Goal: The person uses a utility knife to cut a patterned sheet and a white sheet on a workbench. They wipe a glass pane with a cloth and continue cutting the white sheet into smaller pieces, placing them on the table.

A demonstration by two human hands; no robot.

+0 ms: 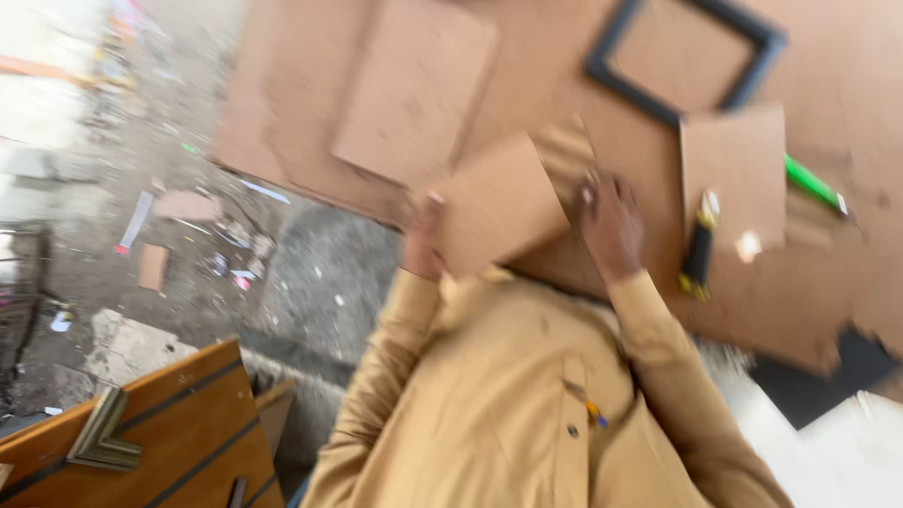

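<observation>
Closest to the viewer, at the lower left, a wooden panel (160,423) with dark grooves juts in, a metal corner piece (102,435) lying on it. Beyond it the gritty floor (320,273) is open in the middle but littered along its left side with paper scraps and small bits of board. Two tan sleeves reach up from the bottom toward the counter (809,301), a wide brown sheet with a ragged, chipped near edge. The left hand (423,235) grips the left edge of a small brown board (499,202), which sits tilted at the counter's near edge; the blur hides how its fingers close. The right hand (609,221) lies flat just beside the board's right edge, fingers spread. To its right a black and yellow cutter (698,249) rests on another brown square (738,174), with a green stick (814,183) past that. Farther back lie a larger board (414,89) and an empty black frame (682,56).
</observation>
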